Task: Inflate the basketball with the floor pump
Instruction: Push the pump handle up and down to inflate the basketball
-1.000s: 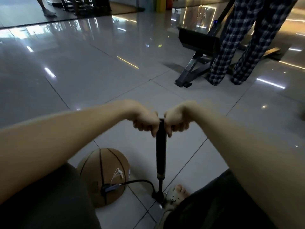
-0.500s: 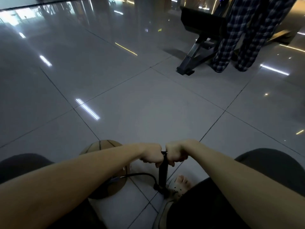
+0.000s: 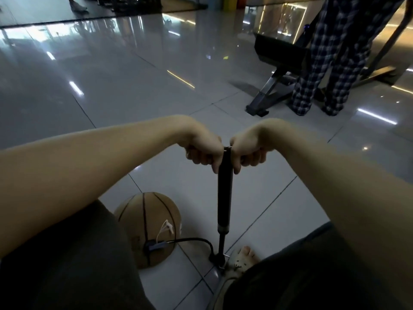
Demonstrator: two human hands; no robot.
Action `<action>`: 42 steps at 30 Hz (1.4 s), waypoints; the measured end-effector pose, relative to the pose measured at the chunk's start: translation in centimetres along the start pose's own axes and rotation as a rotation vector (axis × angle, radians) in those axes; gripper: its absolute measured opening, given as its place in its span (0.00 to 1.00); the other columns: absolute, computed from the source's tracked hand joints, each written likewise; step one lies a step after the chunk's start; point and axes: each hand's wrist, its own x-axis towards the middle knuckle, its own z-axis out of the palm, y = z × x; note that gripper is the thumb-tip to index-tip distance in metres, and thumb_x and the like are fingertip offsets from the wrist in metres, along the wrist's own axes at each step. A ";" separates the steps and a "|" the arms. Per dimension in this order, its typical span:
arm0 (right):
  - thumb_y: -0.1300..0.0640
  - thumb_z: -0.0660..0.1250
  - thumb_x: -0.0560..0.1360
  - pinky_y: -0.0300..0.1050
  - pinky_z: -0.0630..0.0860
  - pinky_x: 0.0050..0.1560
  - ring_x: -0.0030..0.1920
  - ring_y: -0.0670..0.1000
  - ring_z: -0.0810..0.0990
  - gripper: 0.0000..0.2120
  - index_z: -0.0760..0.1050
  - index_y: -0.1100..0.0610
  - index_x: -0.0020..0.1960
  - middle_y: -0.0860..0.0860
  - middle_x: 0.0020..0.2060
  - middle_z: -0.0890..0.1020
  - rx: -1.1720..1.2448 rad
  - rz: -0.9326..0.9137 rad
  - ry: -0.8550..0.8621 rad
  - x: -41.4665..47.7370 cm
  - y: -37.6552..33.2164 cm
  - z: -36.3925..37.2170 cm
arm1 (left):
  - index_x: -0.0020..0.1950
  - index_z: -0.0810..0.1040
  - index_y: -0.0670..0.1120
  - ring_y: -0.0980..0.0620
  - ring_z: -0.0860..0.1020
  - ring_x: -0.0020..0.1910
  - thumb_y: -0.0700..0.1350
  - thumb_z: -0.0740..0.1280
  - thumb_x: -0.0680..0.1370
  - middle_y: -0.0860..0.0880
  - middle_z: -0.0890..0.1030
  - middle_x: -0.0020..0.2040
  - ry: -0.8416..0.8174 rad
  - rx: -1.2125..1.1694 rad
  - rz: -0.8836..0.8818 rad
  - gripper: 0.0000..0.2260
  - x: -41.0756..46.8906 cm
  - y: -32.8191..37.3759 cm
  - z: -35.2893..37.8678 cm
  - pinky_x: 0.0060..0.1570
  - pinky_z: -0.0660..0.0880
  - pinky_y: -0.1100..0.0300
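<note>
Your L hand [image 3: 204, 151], R hand [image 3: 248, 151] clench floor pump [image 3: 224, 193] handle, now raised vs 0.5 s ago. Pump axis near-vertical; hose [image 3: 196, 239] runs left to basketball [image 3: 138, 218].

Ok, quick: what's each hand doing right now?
Left hand: closed, gripping the top of the pump.
Right hand: closed, gripping the top of the pump on the opposite side.
</note>
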 end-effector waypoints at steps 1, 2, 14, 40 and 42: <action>0.67 0.67 0.73 0.46 0.50 0.34 0.27 0.50 0.54 0.13 0.67 0.55 0.35 0.51 0.27 0.60 -0.004 0.011 0.001 0.9 0.6 0.5 | 0.36 0.71 0.47 0.50 0.58 0.27 0.39 0.70 0.76 0.50 0.63 0.29 -0.016 -0.001 -0.010 0.12 1.1 -0.2 0.5 0.32 0.54 0.56; 0.67 0.67 0.72 0.45 0.50 0.33 0.27 0.49 0.54 0.14 0.66 0.55 0.33 0.50 0.26 0.60 -0.004 0.018 0.001 2.1 1.3 1.1 | 0.34 0.71 0.47 0.50 0.58 0.27 0.38 0.70 0.75 0.50 0.63 0.29 -0.027 -0.005 -0.016 0.13 2.4 -0.4 1.2 0.32 0.54 0.56; 0.63 0.71 0.70 0.43 0.68 0.31 0.27 0.54 0.70 0.08 0.76 0.59 0.33 0.56 0.27 0.74 -0.105 0.013 0.025 12.8 6.7 12.6 | 0.32 0.77 0.44 0.47 0.67 0.25 0.40 0.71 0.72 0.47 0.72 0.27 0.000 0.075 -0.011 0.09 11.4 -3.7 13.3 0.30 0.66 0.57; 0.67 0.67 0.71 0.41 0.62 0.28 0.25 0.52 0.64 0.09 0.72 0.59 0.35 0.53 0.25 0.68 -0.049 0.033 0.035 11.2 5.8 8.0 | 0.34 0.70 0.44 0.48 0.63 0.25 0.38 0.70 0.74 0.47 0.68 0.28 -0.066 0.049 -0.043 0.12 11.2 -2.8 8.2 0.30 0.60 0.59; 0.66 0.68 0.71 0.41 0.64 0.27 0.23 0.52 0.65 0.08 0.73 0.60 0.34 0.54 0.24 0.70 -0.072 0.023 0.025 12.6 6.3 9.4 | 0.34 0.72 0.43 0.48 0.65 0.25 0.39 0.71 0.73 0.46 0.70 0.28 -0.053 0.068 -0.050 0.10 12.4 -3.6 10.0 0.29 0.62 0.59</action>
